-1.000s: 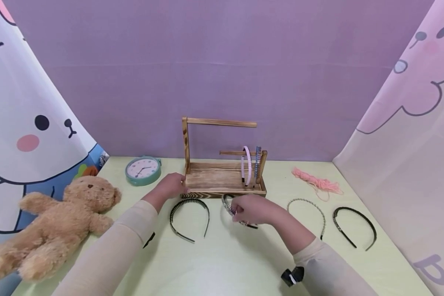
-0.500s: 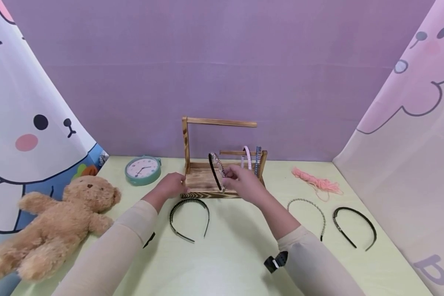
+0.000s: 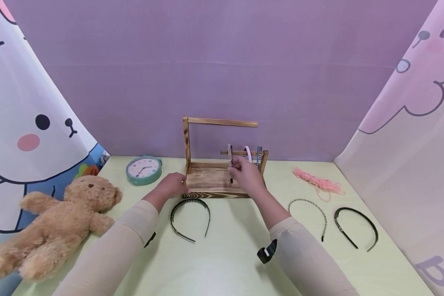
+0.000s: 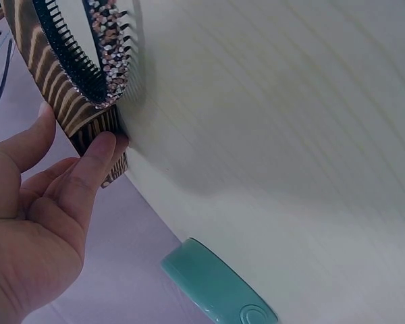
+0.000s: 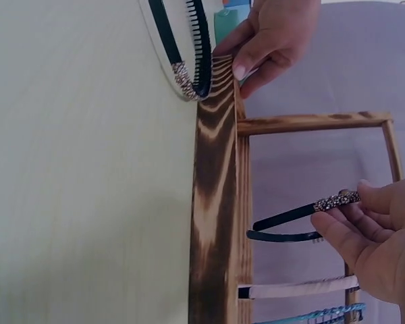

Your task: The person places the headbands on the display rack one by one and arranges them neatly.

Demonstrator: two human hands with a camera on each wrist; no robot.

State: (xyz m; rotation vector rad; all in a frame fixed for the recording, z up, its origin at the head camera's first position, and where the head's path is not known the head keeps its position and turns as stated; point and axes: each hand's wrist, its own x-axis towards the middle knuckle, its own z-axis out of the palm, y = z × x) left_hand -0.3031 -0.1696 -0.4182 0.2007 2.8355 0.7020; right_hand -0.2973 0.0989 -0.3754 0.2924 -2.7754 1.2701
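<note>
In the head view a wooden rack with a tray base and two horizontal bars stands at the back middle. My left hand grips the tray's left front corner; fingers and thumb close around its end in the left wrist view. My right hand pinches a jewelled black headband by its studded side. This headband is upright at the free end of the lower bar, overlapping it in the head view. Farther along that bar hang a pink headband and a blue headband.
Before the rack lies a toothed black headband. To the right are a thin beaded headband, another black headband and a bundle of pink yarn. A teal clock and a teddy bear lie on the left.
My right hand has lifted the jewelled headband from the table in front of the rack, brought it up over the tray and turned it edge-on at the lower bar. My left hand stays put.
</note>
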